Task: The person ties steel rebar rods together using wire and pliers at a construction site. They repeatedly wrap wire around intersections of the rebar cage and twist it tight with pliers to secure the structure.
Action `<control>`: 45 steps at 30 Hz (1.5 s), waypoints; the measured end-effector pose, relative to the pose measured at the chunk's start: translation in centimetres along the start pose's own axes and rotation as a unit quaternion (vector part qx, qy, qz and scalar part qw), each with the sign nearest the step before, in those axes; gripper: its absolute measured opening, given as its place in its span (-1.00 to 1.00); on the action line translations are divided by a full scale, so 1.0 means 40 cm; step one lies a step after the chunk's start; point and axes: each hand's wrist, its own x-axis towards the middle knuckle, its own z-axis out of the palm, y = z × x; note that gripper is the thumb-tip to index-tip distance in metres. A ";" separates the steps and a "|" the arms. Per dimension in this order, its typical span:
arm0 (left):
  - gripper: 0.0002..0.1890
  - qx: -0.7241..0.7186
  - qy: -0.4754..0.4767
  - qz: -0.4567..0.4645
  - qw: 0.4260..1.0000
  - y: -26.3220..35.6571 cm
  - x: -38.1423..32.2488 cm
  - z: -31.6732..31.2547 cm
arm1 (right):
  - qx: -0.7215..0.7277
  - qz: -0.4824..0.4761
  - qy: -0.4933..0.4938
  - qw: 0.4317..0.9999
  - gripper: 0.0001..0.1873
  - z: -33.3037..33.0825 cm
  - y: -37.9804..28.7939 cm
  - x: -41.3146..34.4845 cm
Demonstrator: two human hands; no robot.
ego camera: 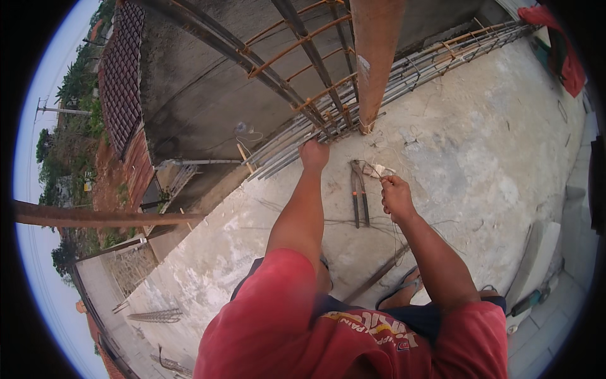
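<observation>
My left hand is at the ends of a bundle of steel reinforcing bars, near the foot of an upright rebar cage; its fingertips are partly hidden, so its grip is unclear. My right hand is closed on thin tie wire, with loose strands hanging below it. Between the hands, end-cutting pincers with dark handles and orange bands lie on the concrete slab. Beside their jaws rests a small spool wound with pale string, just above my right hand.
A rusty steel post stands right of the cage. The slab's edge drops off at the left. A flat bar lies near my feet. A green angle grinder and a pale block are at the right.
</observation>
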 end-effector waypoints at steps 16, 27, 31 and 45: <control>-0.53 -0.091 -0.032 0.023 0.995 0.007 -0.032 -0.047 | 0.210 -0.023 0.101 0.972 -0.82 0.301 0.089 0.182; -0.59 -0.106 -0.005 0.016 0.994 -0.017 -0.027 -0.044 | 0.124 -0.082 0.106 0.983 -0.75 0.346 0.106 0.245; -0.63 -0.084 -0.006 -0.019 0.996 0.018 -0.023 -0.041 | -0.024 -0.202 0.125 0.971 -0.78 0.289 0.121 0.330; -0.70 0.005 0.127 -0.035 0.991 0.024 -0.003 0.034 | -0.143 -0.231 0.058 0.961 -0.78 0.225 0.074 0.400</control>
